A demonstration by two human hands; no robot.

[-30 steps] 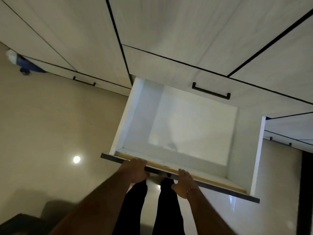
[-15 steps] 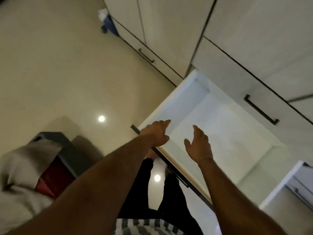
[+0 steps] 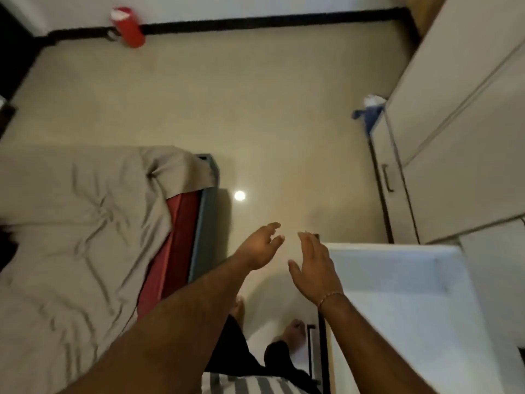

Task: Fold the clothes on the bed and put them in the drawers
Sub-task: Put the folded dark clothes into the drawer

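Two hands (image 3: 262, 245), one bed (image 3: 71, 223), one drawer (image 3: 397, 294)

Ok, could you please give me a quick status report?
Both hands, left and right, open, empty. Drawer open, nothing visible inside. Bed left; no clothes visible.

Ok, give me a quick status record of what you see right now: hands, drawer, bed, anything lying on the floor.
left hand: open, empty, held over the floor
right hand: open, empty, at the drawer's near corner
drawer: pulled open, the part in view is empty
bed: grey sheet, rumpled; no clothes on the part in view
floor: red container by the far wall, blue and white cloth beside the wardrobe
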